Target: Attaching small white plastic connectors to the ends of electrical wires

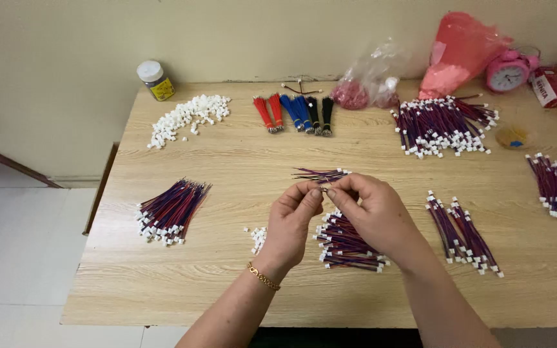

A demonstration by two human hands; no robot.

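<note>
- I see my left hand (289, 222), with a gold chain bracelet (263, 277) at the wrist, raised over the middle of the pale wood-grain table (227, 161); its thumb and forefinger are pinched shut on a small bunch of thin red-and-blue wires (320, 174).
- My right hand (372, 209) meets it from the other side, fingertips closed on the same wires, touching the left fingertips.
- The wires fan out to the left, above both hands.
- Just beneath my hands lies a heap of finished purple-looking wires with white plastic plugs (346, 245); a few loose white plugs (258, 237) sit to its left.
- Further left lies another bundle of red-and-blue wires (170, 211).
- At the back are a scatter of white plastic connectors (188, 117), red, blue and black wire tassels (294, 113) and a pink alarm clock (506, 74).
</note>
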